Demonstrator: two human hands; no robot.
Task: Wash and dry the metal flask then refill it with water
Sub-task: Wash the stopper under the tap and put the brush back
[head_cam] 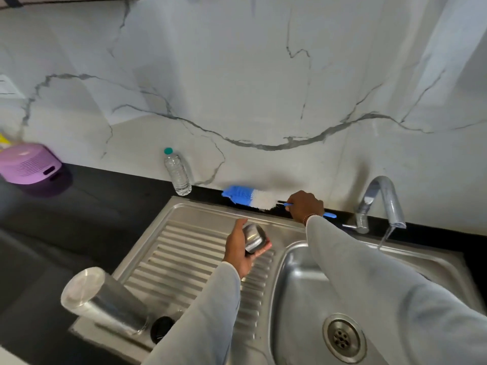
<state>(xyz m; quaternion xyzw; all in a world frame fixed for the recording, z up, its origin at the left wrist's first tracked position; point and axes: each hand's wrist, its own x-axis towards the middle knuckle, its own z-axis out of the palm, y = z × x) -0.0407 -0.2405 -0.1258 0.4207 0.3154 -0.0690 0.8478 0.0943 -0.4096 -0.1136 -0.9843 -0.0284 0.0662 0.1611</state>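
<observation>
Nearest you, your two grey sleeves reach out over a steel sink [263,346]; its basin sits on your right with a round drain [344,337] at the bottom, and the ribbed draining board lies on your left. The metal flask [105,301] stands upside down at the near left corner of that board, base up; a small dark round object [161,328], too blurred to identify, lies just beside its mouth. Your left hand [241,250] curls around a small metal cup [254,237] above the board; whether anything is in it cannot be seen. Your right hand [305,206] grips the thin blue handle of a bottle brush [246,197], blue and white bristles pointing left along the back edge of the sink. The tap [382,201] on the right runs a thin stream into the basin. A capped clear plastic bottle [178,173] stands against the marble wall, its fill level unclear; a purple lidded container [29,164] sits on the dark counter [92,206] far left.
</observation>
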